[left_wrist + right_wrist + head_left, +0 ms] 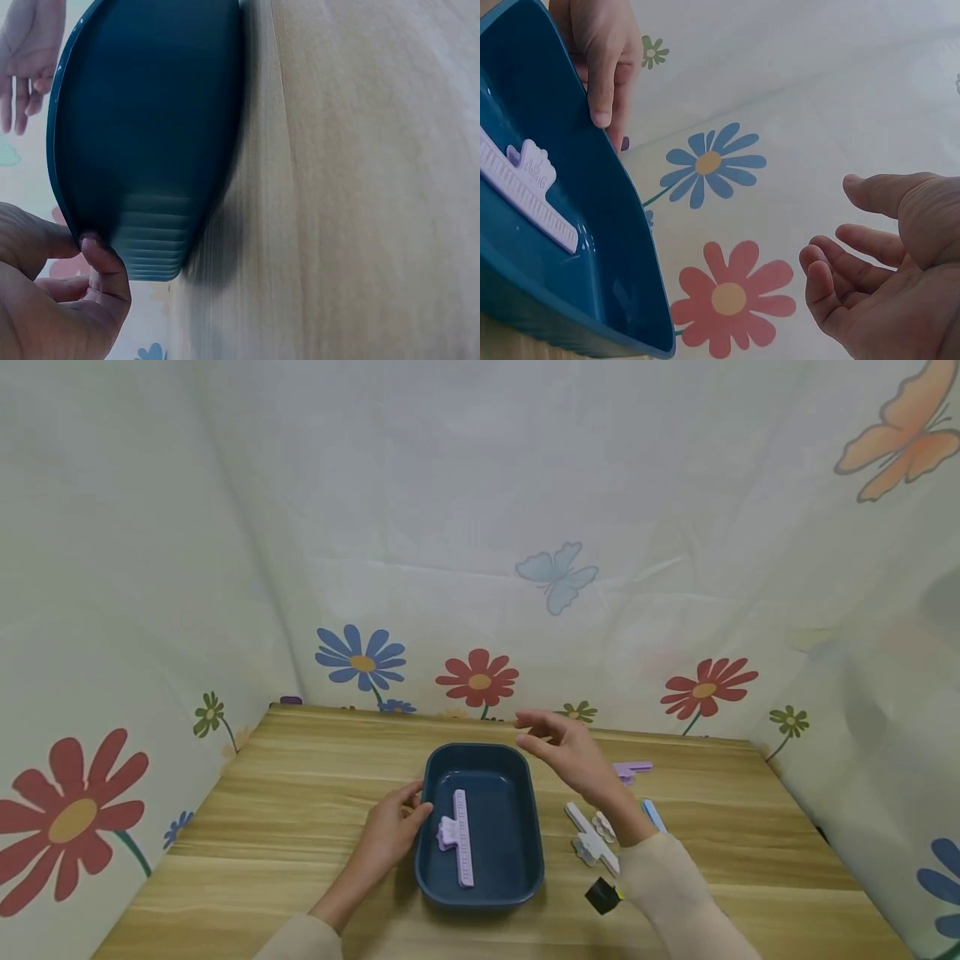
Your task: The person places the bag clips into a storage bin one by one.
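A dark blue rectangular tub (517, 877) stands on the table in the head view. Inside it lies a lavender clip (465, 852) with a long, ruler-marked bar, seen too in the right wrist view as a purple clip (536, 176). My left hand (390, 831) pinches the tub's left rim between thumb and fingers; the left wrist view shows this hand (67, 300) at the rim from outside. Above the table, past the tub's far right corner, my right hand (573, 756) hovers with fingers loosely bent and nothing in them.
Right of the tub lie a white long clip (592, 839), a small white clip (603, 827), a purple clip (633, 768) and a blue clip (654, 815), partly behind the right forearm. A black block-like item (602, 896) sits nearer. Flowered cloth walls (480, 568) enclose the table.
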`<state>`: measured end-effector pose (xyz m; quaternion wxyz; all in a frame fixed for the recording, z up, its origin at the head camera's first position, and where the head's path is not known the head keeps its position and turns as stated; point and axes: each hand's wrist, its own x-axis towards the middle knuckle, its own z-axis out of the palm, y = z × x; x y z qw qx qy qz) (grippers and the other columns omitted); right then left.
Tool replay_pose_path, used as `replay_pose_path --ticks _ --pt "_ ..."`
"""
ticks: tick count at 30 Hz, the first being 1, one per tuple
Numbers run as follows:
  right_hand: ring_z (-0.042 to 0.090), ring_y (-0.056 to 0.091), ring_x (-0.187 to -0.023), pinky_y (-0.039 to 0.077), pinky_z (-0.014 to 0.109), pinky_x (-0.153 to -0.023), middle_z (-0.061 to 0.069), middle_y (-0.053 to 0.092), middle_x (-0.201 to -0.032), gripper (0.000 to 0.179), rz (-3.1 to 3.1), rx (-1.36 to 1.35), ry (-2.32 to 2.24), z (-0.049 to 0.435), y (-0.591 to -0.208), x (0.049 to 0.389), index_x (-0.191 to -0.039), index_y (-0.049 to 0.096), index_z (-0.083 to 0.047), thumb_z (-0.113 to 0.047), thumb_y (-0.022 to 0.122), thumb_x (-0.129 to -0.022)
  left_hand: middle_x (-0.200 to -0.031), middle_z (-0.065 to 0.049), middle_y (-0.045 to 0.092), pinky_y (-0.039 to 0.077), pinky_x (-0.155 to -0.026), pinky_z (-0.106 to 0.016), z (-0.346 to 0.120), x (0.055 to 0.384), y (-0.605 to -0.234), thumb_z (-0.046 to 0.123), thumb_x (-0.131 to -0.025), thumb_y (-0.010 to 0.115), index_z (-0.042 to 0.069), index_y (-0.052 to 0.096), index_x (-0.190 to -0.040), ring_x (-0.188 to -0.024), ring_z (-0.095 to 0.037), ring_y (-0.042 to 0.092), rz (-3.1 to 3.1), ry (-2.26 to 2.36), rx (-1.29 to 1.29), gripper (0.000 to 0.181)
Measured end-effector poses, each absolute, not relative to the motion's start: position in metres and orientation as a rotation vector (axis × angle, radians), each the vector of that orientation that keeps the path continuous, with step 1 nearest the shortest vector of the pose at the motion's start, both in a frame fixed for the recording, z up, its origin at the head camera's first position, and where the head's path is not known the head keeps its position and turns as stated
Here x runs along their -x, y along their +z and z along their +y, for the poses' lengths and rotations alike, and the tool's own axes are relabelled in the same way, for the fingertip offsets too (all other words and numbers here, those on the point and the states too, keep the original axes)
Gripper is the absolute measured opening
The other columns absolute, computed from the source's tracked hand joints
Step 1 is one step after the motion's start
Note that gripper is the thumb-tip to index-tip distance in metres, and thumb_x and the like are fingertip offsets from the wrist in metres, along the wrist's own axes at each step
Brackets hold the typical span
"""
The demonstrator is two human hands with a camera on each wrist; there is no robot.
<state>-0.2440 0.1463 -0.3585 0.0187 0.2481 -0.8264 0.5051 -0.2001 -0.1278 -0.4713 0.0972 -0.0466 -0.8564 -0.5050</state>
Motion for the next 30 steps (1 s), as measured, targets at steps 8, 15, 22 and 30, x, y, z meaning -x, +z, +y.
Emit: replay_pose_path --ticks 8,15,22,30 --pt "0.028 0.063 -0.109 0.051 0.034 -0.090 0.015 0.066 -0.128 0.042 -2.546 -0.738 1.581 0.162 -0.362 0.247 -0.140 0.061 0.000 -0.017 0.067 -0.102 -0.092 -0.008 0.062 0.048 -0.061 -0.026 -0.129 0.201 -0.473 0.002 -0.096 0.069 -0.013 0.063 -0.129 -0.073 -0.017 0.061 -2.529 -1.501 0.127 0.038" --pt "0.027 0.062 -0.108 0.051 0.027 -0.087 0.016 0.065 -0.128 0.042 -2.508 -0.697 1.600 0.180 -0.362 0.246 -0.140 0.060 0.001 -0.015 0.066 -0.102 -0.093 -0.008 0.061 0.047 -0.059 -0.025 -0.128 0.201 -0.474 0.002 -0.096 0.069 -0.013 0.063 -0.129 -0.072 -0.017 0.060 -2.528 -1.501 0.127 0.037" --pt "0.027 0.061 -0.108 0.051 0.025 -0.086 0.017 0.064 -0.130 0.041 -2.510 -0.666 1.572 0.199 -0.362 0.244 -0.140 0.060 0.001 -0.017 0.066 -0.103 -0.093 -0.008 0.061 0.047 -0.060 -0.025 -0.127 0.200 -0.472 0.003 -0.096 0.069 -0.012 0.063 -0.130 -0.073 -0.017 0.061 -2.531 -1.500 0.121 0.037" --pt "0.026 0.061 -0.108 0.052 0.027 -0.084 0.016 0.064 -0.132 0.042 -2.549 -0.614 1.533 0.218 -0.366 0.240 -0.142 0.060 -0.002 -0.019 0.064 -0.104 -0.094 -0.008 0.061 0.045 -0.059 -0.024 -0.127 0.200 -0.470 0.003 -0.096 0.069 -0.013 0.062 -0.131 -0.072 -0.017 0.059 -2.538 -1.500 0.119 0.039"
